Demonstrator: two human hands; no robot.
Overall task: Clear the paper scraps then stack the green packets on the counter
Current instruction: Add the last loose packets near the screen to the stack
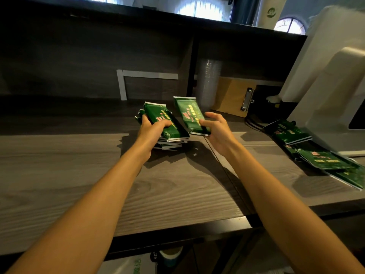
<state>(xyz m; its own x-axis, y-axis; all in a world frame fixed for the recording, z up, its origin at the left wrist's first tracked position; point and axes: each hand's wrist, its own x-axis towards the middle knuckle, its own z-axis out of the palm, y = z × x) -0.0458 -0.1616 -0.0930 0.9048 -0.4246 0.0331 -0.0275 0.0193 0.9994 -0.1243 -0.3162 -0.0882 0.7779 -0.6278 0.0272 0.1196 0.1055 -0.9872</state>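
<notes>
My left hand (151,129) grips a stack of green packets (158,113) above the wooden counter (79,175), thumb across the top packet. Just to its right, my right hand (215,128) holds a single green packet (187,111), tilted up with its far end raised. The two bundles are close together but apart. More green packets (288,133) lie loose and overlapping on the counter at the right, running toward the front edge (327,161). A tiny pale scrap (195,154) lies on the counter below the hands.
A large white machine (335,86) stands at the right, over the loose packets. A wooden clipboard (233,97) and a column of clear plastic cups (208,82) lean against the dark back panel. A dark raised shelf runs above. A cup sits under the counter (169,256).
</notes>
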